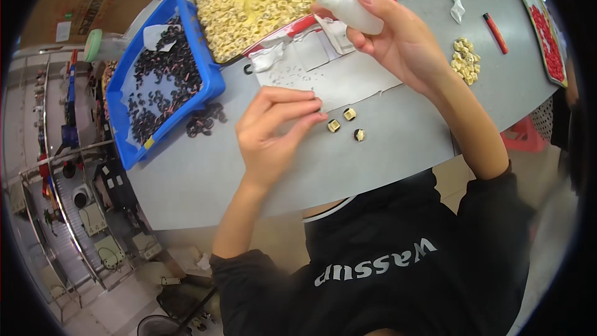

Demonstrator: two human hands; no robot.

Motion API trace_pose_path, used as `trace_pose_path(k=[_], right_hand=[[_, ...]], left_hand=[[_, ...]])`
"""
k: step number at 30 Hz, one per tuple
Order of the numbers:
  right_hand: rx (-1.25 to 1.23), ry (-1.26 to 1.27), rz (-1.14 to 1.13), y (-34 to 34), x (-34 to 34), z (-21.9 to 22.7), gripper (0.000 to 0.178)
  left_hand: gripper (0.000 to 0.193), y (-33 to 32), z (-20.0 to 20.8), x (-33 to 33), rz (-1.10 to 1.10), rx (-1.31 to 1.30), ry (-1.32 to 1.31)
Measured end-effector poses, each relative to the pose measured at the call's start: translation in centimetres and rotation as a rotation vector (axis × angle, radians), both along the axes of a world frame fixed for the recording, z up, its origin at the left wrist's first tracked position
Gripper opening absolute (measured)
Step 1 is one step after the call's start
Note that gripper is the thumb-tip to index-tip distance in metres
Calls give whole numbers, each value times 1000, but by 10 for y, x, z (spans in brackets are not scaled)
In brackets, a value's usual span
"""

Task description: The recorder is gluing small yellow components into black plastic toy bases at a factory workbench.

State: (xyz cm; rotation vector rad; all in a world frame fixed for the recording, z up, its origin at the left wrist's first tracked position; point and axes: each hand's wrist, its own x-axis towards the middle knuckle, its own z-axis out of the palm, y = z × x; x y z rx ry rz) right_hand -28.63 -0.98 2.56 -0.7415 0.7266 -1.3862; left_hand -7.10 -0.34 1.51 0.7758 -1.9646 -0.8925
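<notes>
My right hand (407,43) is raised above the table, its fingers wrapped round a translucent white squeeze bottle (359,15) whose blue needle tip points left. Lower and to the left, my left hand (268,132) is closed in a pinch; whatever its fingertips hold is hidden or too small to name. Just right of those fingertips sit three small cream-and-black parts, among them one part (349,114) at the top and another (359,135) nearest me. Beneath both hands lies a white paper sheet (357,74), marked with small dark spots.
On the left stands a blue tray (214,81) of small black pieces, with a loose black pile (205,119) beside it. Cream parts (233,22) fill a tray behind the paper. At right are a cream heap (465,62), a red marker (496,34) and red pieces (546,40).
</notes>
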Motion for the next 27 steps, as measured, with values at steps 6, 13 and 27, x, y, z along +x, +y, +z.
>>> trace_pose_path(k=[6,13,27], right_hand=[[-50,-69,69,0,-14,-2,32],[227,-72,65,7,3,9,39],[253,325,206,17,9,23,24]], left_hand=[[23,17,-21,-5,-38,221,175],[53,24,-20,-2,-72,67,262],[69,21,-14,8,-117,-33,133]])
